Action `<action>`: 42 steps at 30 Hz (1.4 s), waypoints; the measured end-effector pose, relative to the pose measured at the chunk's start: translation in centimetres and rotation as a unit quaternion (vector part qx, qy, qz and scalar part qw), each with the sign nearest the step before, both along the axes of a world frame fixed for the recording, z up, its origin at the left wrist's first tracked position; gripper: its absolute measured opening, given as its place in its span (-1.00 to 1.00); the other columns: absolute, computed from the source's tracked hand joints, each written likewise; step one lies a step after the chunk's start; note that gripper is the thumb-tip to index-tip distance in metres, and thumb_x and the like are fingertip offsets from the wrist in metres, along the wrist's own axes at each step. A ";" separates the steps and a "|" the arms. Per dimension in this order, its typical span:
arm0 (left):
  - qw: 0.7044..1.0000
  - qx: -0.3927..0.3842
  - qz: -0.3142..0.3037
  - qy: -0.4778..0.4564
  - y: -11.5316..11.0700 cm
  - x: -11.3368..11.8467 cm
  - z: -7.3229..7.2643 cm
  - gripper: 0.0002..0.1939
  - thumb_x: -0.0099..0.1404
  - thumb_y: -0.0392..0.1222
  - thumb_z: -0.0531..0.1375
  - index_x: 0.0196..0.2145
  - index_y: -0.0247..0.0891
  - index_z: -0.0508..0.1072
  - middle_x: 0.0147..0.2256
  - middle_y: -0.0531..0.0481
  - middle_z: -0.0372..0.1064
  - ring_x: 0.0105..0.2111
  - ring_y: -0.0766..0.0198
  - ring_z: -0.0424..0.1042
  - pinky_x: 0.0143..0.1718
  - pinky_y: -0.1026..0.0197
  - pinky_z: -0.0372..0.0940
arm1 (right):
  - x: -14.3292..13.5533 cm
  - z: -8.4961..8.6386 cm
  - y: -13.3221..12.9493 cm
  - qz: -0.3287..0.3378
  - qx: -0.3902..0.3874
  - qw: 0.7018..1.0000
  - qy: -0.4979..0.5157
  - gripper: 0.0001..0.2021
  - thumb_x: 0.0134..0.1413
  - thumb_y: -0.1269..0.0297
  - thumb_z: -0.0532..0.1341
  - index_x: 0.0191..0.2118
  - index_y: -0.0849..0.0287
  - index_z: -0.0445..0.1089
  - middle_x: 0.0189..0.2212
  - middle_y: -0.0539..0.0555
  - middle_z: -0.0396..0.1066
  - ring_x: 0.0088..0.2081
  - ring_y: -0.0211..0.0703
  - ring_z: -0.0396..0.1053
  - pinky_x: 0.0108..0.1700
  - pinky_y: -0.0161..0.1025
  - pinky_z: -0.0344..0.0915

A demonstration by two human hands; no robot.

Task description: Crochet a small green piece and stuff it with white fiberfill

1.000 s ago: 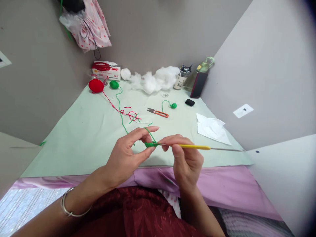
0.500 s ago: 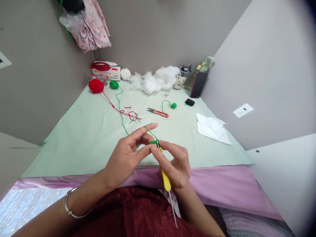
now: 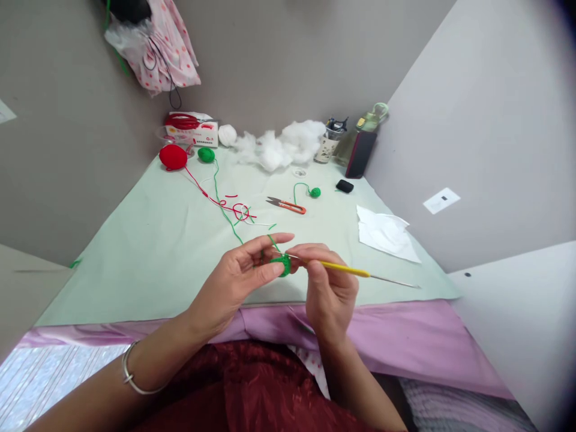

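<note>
As the cloth-covered table (image 3: 148, 258) stretches beneath and ahead of my left fingers (image 3: 263, 277) and right fingers (image 3: 318, 277), white stuffing (image 3: 279, 150) lies straight beyond them, the red yarn ball (image 3: 173, 157) ahead and leftward. The right fingers pinch the yellow hook (image 3: 346, 268), its long axis crosswise, tip pointing left. Orange-handled snips (image 3: 294, 207) lie ahead of both. The left fingers pinch the green piece (image 3: 282, 266), just left of the right fingertips; the hook's tip meets its upper edge, whether through a stitch I can't tell. A green strand (image 3: 275, 244) slants onto it from my left index finger.
</note>
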State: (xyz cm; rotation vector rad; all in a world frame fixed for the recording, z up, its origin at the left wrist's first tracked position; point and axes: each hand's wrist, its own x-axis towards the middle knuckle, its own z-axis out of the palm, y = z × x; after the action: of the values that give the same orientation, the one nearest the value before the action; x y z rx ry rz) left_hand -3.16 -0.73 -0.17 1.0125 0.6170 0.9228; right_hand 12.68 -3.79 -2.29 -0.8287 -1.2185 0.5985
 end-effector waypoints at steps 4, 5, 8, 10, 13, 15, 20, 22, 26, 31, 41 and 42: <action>1.000 -0.002 0.017 0.013 0.1 0.2 0.1 -0.49 0.29 -0.19 0.43 0.18 -0.01 0.57 -0.26 0.08 0.47 -0.17 0.26 0.43 0.05 0.17 0.28 | 0.0 -0.1 -0.3 -0.015 0.016 0.999 -0.029 -0.81 0.40 0.29 0.21 -0.13 -0.01 0.61 -0.27 0.05 0.57 -0.32 -0.16 0.47 -0.27 -0.12 0.46; 1.000 -0.008 0.010 0.009 0.2 0.2 0.2 -0.46 0.29 -0.20 0.42 0.21 -0.02 0.54 -0.25 0.08 0.48 -0.17 0.26 0.43 0.05 0.17 0.27 | 0.1 0.0 -0.3 -0.007 0.019 1.000 -0.023 -0.82 0.40 0.29 0.22 -0.13 -0.01 0.61 -0.28 0.05 0.57 -0.32 -0.17 0.48 -0.27 -0.13 0.46; 0.999 -0.045 -0.016 -0.004 0.4 0.0 0.4 -0.45 0.30 -0.22 0.39 0.24 -0.07 0.51 -0.25 0.06 0.48 -0.19 0.26 0.40 0.02 0.18 0.25 | 0.5 0.2 -0.1 0.030 -0.007 0.999 0.043 -0.83 0.39 0.26 0.23 -0.16 0.01 0.60 -0.31 0.03 0.55 -0.38 -0.21 0.48 -0.31 -0.17 0.46; 0.996 -0.075 -0.042 -0.022 0.6 -0.3 0.5 -0.48 0.27 -0.21 0.39 0.19 -0.13 0.55 -0.26 0.03 0.46 -0.23 0.26 0.36 -0.05 0.20 0.26 | 0.8 0.5 0.1 0.049 -0.035 0.994 0.094 -0.84 0.38 0.23 0.24 -0.21 0.05 0.59 -0.34 0.02 0.55 -0.43 -0.24 0.47 -0.37 -0.22 0.46; 0.991 -0.105 -0.068 -0.055 0.8 -0.4 0.5 -0.55 0.23 -0.17 0.40 0.10 -0.18 0.63 -0.27 0.00 0.45 -0.29 0.27 0.33 -0.13 0.21 0.26 | 1.2 0.7 0.5 0.089 -0.064 0.981 0.159 -0.83 0.35 0.22 0.27 -0.27 0.09 0.58 -0.41 0.00 0.52 -0.49 -0.29 0.41 -0.43 -0.30 0.40; 0.991 -0.104 -0.059 -0.057 0.7 -0.3 0.5 -0.58 0.23 -0.18 0.40 0.07 -0.16 0.65 -0.28 0.01 0.44 -0.29 0.28 0.33 -0.13 0.21 0.26 | 1.2 0.7 0.6 0.118 -0.083 0.973 0.182 -0.83 0.35 0.22 0.26 -0.28 0.08 0.57 -0.43 -0.01 0.49 -0.50 -0.31 0.37 -0.45 -0.33 0.36; 0.999 -0.031 -0.019 -0.011 0.2 0.3 0.2 -0.59 0.24 -0.22 0.44 0.06 -0.07 0.64 -0.23 0.03 0.52 -0.16 0.22 0.42 0.03 0.17 0.26 | 0.4 0.1 0.0 0.055 -0.046 0.996 0.058 -0.85 0.36 0.23 0.26 -0.19 0.02 0.62 -0.29 0.04 0.55 -0.33 -0.20 0.45 -0.30 -0.22 0.42; 1.000 -0.007 -0.009 0.008 0.0 0.2 0.0 -0.60 0.26 -0.21 0.44 0.06 -0.03 0.64 -0.21 0.03 0.53 -0.14 0.23 0.40 0.05 0.17 0.24 | 0.2 -0.1 -0.3 0.013 -0.018 1.000 0.001 -0.84 0.37 0.27 0.25 -0.13 -0.01 0.63 -0.24 0.06 0.58 -0.27 -0.16 0.47 -0.25 -0.17 0.43; 0.999 0.010 0.011 0.034 0.0 -0.3 -0.1 -0.67 0.34 -0.11 0.39 0.06 -0.01 0.65 -0.25 0.04 0.43 -0.18 0.24 0.33 -0.03 0.20 0.24 | 0.3 0.1 -0.3 0.010 -0.029 0.999 0.015 -0.83 0.38 0.28 0.23 -0.17 0.02 0.61 -0.29 0.05 0.59 -0.33 -0.17 0.45 -0.30 -0.17 0.42; 0.999 0.024 0.021 0.040 0.1 -0.6 -0.1 -0.67 0.35 -0.13 0.38 0.07 0.03 0.64 -0.25 0.06 0.39 -0.16 0.25 0.30 -0.02 0.24 0.23 | 0.5 0.3 0.2 0.034 -0.056 0.995 0.079 -0.80 0.39 0.18 0.23 -0.24 0.09 0.55 -0.33 0.06 0.60 -0.42 -0.21 0.46 -0.37 -0.22 0.42; 0.984 0.103 0.082 0.116 0.0 -0.5 0.4 -0.67 0.33 -0.22 0.37 0.05 -0.04 0.64 -0.30 0.07 0.42 -0.25 0.27 0.32 -0.08 0.20 0.24 | 0.8 0.7 -1.1 -0.017 0.013 0.997 -0.071 -0.76 0.44 0.39 0.12 -0.11 0.03 0.55 -0.25 0.04 0.60 -0.32 -0.18 0.50 -0.26 -0.15 0.45; 0.981 0.115 0.090 0.126 -0.1 -0.5 0.5 -0.67 0.33 -0.23 0.37 0.04 -0.05 0.64 -0.30 0.08 0.42 -0.26 0.27 0.33 -0.07 0.20 0.24 | 0.8 0.6 -1.2 -0.026 0.027 0.994 -0.102 -0.75 0.43 0.42 0.11 -0.07 0.02 0.54 -0.23 0.05 0.60 -0.28 -0.16 0.52 -0.24 -0.14 0.46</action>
State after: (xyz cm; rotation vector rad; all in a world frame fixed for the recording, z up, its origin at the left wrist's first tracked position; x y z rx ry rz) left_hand -3.67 -0.79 0.29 1.3094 0.8394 1.0496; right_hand 13.48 -4.99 -1.67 -0.8887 -1.3876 0.4435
